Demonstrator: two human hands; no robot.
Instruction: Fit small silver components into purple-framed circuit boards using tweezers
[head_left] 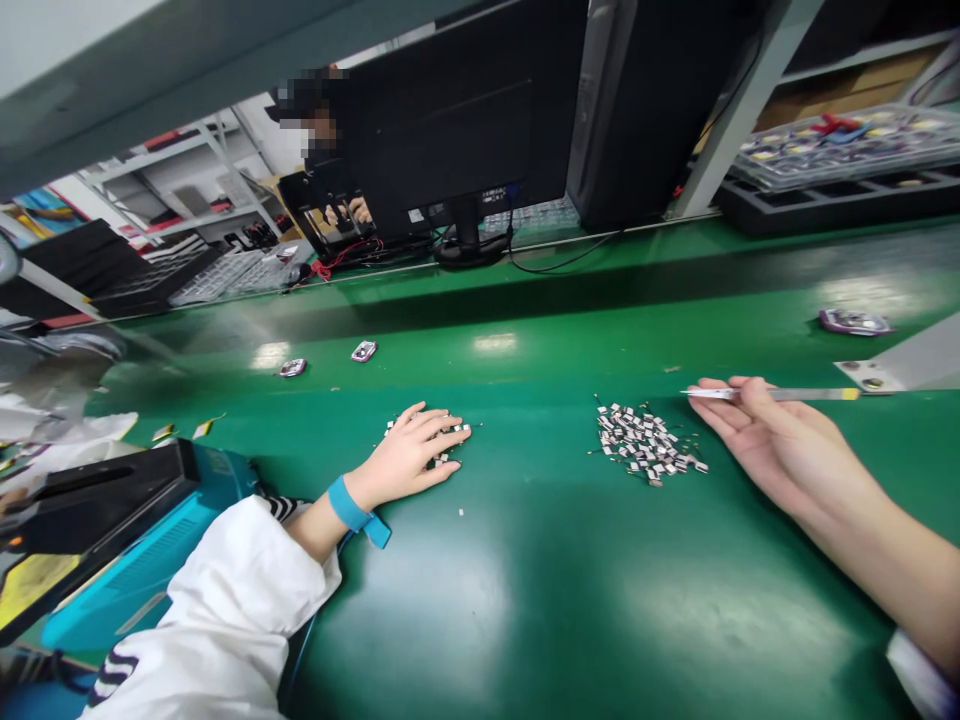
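Note:
My left hand (412, 455) lies palm down on the green bench mat (510, 610), fingers slightly apart, over a small scatter of tiny wired components (442, 445). Most of that scatter is hidden beneath it. A blue wrist strap (352, 508) circles that wrist. My right hand (780, 440) pinches a slim pair of tweezers (772, 394) with a yellow-marked end, their tips pointing left. Between my hands sits a loose pile of tiny silver-and-black wired components (645, 440), and the tweezer tips stay a little to its right, apart from it.
A black monitor (457, 120) stands along the bench's far edge, and a co-worker's hand (360, 210) shows beyond it. Several small purple parts (855, 322) lie on the mat. A stacked tray of parts (847, 145) sits back right. A teal case (142, 540) stands at left.

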